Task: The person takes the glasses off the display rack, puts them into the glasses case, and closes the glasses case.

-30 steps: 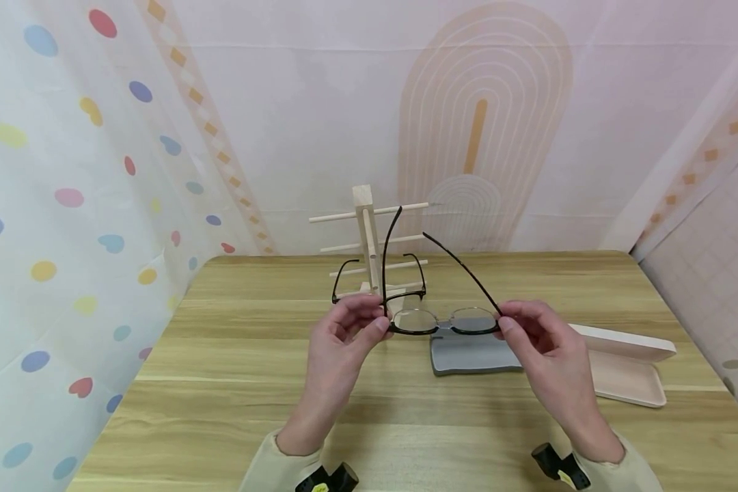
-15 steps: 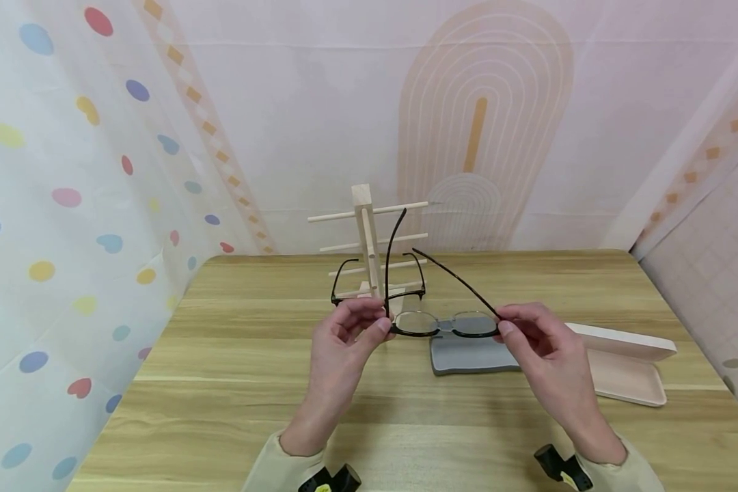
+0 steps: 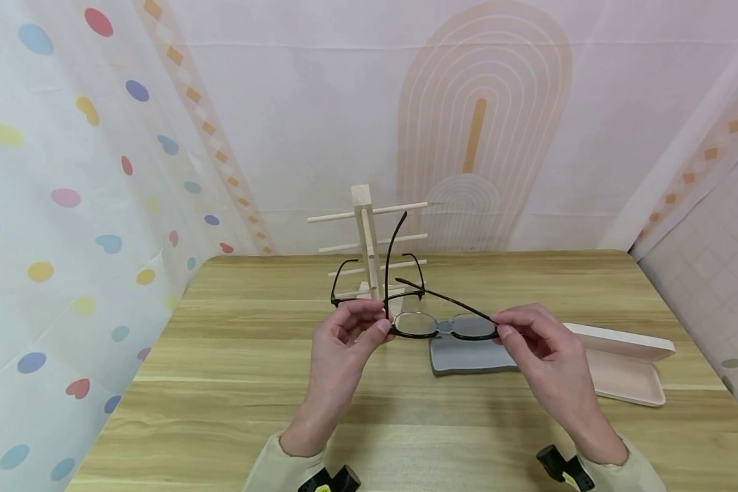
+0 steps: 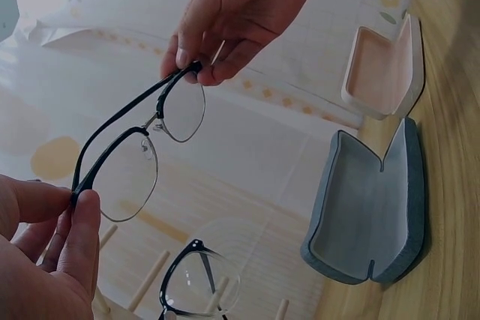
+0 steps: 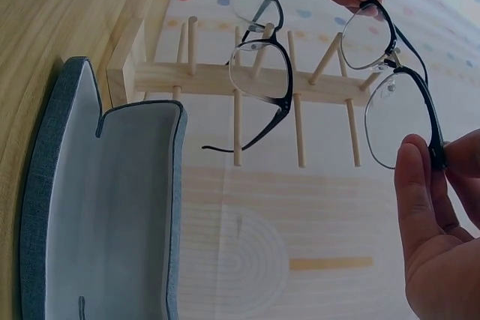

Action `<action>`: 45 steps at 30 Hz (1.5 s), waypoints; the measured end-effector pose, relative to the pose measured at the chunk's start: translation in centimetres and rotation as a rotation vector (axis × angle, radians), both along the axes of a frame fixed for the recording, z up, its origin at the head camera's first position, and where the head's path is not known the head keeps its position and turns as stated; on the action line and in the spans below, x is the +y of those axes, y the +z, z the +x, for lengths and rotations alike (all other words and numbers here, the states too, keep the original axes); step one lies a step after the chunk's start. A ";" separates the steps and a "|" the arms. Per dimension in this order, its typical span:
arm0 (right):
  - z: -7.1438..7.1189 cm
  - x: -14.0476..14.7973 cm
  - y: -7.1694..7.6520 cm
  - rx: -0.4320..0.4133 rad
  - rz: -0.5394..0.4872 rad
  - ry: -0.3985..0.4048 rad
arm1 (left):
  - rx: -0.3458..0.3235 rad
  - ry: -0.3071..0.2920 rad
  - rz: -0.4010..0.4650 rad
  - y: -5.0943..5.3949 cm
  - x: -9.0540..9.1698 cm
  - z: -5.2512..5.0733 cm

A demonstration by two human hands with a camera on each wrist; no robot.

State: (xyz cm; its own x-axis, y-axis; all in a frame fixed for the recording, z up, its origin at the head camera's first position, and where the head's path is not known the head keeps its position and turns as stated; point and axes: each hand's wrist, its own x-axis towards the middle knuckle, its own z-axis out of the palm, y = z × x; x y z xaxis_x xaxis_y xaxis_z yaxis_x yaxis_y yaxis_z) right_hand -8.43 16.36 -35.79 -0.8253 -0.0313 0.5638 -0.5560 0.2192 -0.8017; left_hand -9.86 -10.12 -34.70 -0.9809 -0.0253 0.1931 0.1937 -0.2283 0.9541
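Note:
Both hands hold one pair of eyeglasses (image 3: 413,335) with black upper rims and thin metal lower rims, above the table. My left hand (image 3: 346,362) pinches the frame's left corner by the hinge. At the opposite corner my right hand (image 3: 550,369) pinches the hinge between thumb and fingers. The left temple points up and away; the right one slants inward across the lenses' far side. Behind them, a wooden glasses rack (image 3: 362,198) carries a second pair of black-rimmed eyeglasses (image 5: 289,73) on a lower peg. An open grey glasses case (image 4: 367,200) lies just beyond the hands.
An open pale pink glasses case (image 3: 627,376) lies at the right, partly behind my right hand. The wooden table (image 3: 234,383) ends at a patterned curtain (image 3: 320,102) at the back and left. Upper pegs of the rack stick out sideways.
The right temple of the held eyeglasses has swung inward and down, toward the left. Both hands stay nearly in place, and the left temple has shifted only slightly.

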 end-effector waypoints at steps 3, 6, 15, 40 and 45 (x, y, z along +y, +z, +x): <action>0.0 0.0 0.0 0.013 0.008 -0.003 | -0.001 0.001 -0.002 -0.1 0.0 0.0; 0.0 0.0 -0.1 0.018 0.017 -0.002 | -0.002 0.003 -0.006 -0.2 -0.1 0.0; -0.2 0.0 -0.3 0.034 0.028 -0.008 | -0.002 0.007 -0.026 -0.3 -0.2 -0.1; -0.4 -0.1 -0.5 0.054 0.048 0.010 | 0.006 0.010 -0.045 -0.3 -0.2 -0.1; -0.4 0.0 -0.5 0.050 0.046 0.013 | 0.020 0.005 -0.052 -0.4 -0.1 -0.1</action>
